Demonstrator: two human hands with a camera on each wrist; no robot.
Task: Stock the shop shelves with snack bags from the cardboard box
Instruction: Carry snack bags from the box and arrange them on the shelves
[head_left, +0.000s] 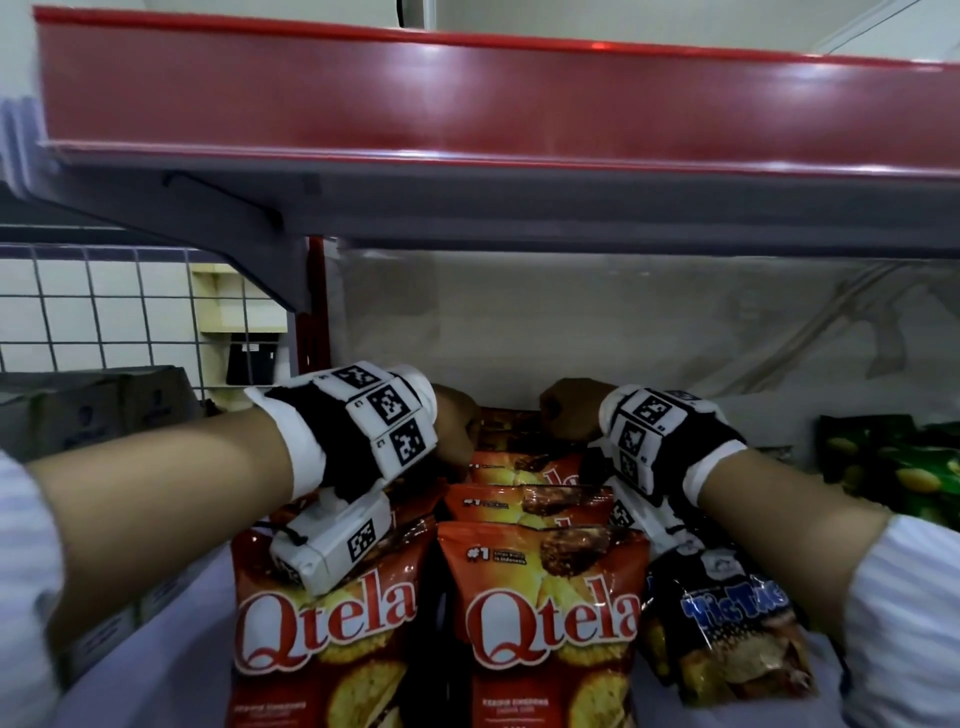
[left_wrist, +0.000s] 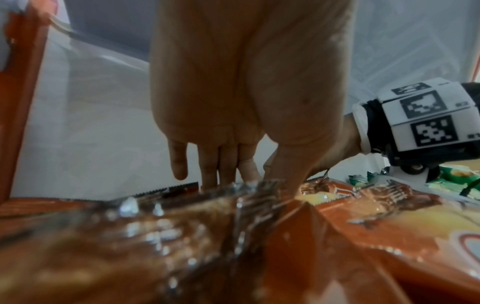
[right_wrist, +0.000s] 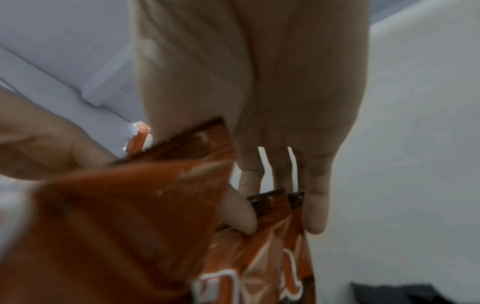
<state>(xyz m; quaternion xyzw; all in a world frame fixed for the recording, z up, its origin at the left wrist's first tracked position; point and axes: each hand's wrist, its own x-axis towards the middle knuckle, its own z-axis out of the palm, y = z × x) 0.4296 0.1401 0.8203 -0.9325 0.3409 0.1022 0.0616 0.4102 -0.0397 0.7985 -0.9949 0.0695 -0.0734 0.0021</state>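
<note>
Orange Qtela snack bags (head_left: 540, 587) stand in two rows on the pale shelf (head_left: 176, 639), under a red-edged upper shelf (head_left: 467, 98). Both hands reach to the rearmost Qtela bag (head_left: 511, 423) of the right row, near the back wall. My left hand (head_left: 457, 431) pinches its crinkled top seam (left_wrist: 233, 189), thumb in front and fingers (left_wrist: 207, 176) behind. My right hand (head_left: 566, 410) pinches the same bag's top (right_wrist: 275, 236) at the other corner, with the thumb (right_wrist: 241, 214) on the front and the fingers behind the seam.
A dark Tic Tac bag (head_left: 727, 623) leans at the right of the Qtela rows, under my right forearm. Green snack bags (head_left: 893, 467) stand further right. Cardboard boxes (head_left: 104, 410) sit behind a wire grid (head_left: 104, 312) on the left. The upper shelf hangs low over the hands.
</note>
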